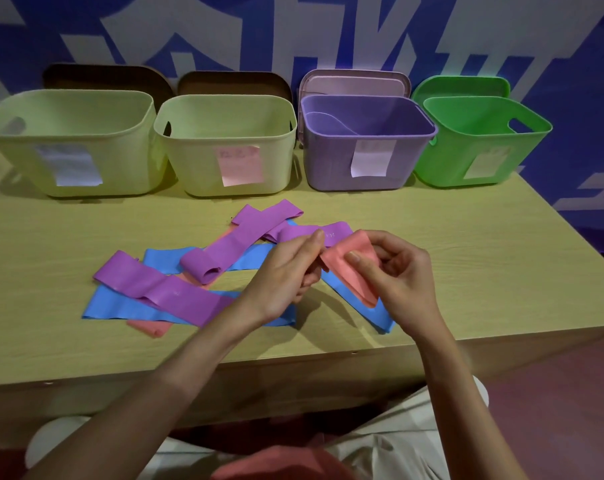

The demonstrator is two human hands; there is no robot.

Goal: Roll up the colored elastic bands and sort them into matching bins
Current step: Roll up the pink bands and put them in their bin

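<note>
Currently: pink band, held above the tabletop at 3 o'clock of the band pile; left hand and right hand both pinch it. Risk: elastic springing loose mid-roll; pink-labelled bin at 11 o'clock resembles its neighbour.

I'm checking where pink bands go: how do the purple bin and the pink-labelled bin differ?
The purple bin is purple with a white label; the pink-labelled bin is pale yellow-green with a pink label. The purple bin's lid, leaning behind it, is pinkish; the pink-labelled bin's is brown. Both stand upright and open in the row at the table's back.
</note>
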